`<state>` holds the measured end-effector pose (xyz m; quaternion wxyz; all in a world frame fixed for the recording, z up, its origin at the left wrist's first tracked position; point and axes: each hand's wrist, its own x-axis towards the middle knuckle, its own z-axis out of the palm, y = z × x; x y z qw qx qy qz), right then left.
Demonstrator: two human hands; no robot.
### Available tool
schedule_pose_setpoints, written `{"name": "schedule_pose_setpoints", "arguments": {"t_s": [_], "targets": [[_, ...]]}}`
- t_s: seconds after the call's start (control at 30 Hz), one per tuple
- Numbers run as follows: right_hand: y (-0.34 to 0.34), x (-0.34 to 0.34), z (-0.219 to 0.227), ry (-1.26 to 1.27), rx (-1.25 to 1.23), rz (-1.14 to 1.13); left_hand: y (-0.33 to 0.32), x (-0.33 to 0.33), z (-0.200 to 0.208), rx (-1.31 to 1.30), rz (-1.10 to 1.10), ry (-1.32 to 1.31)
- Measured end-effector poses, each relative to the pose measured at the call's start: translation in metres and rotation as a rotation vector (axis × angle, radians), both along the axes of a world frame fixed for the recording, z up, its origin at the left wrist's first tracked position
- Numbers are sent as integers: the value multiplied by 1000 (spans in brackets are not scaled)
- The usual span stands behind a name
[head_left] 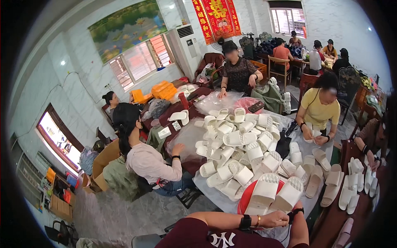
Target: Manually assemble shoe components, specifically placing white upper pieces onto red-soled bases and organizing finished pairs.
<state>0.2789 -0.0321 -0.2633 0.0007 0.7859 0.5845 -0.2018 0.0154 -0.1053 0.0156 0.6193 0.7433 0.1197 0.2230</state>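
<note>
I had the bare left hand (276,219) and right hand (297,206) close beside two cream, open-toed, plastic-looking slippers (266,191) at the sheet-covered desk's (214,196) near edge; either grip's hold I couldn't tell. Handling the pair seemed underway; the next move called for steady alignment.

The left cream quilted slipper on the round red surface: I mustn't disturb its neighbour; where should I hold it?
Probably pinch the left slipper by its outer edge, from the left: red surface shows there; the right cream slipper sits close opposite.

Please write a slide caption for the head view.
Two cream slippers near the wearer's left hand, beside a large slipper heap.
</note>
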Motion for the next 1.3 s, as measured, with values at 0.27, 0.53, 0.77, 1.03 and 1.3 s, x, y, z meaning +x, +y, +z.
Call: {"name": "schedule_pose_setpoints", "arguments": {"t_s": [0.27, 0.53, 0.77, 1.03, 1.3], "targets": [[-1, 9, -12, 43, -3, -103, -12, 4, 8, -111, -209, 143], [-12, 42, -70, -240, -220, 18, -24, 0, 24, -236, -471, 168], [-17, 6, 8, 341, 207, -510, 23, -31, 49, -417, -69, 182], [-131, 39, 153, -8, 459, -723, 46, -50, 40, -758, 216, -32], [-146, -114, 299, 1365, 485, -135, 43, -35, 38, -804, 238, -34]]}}
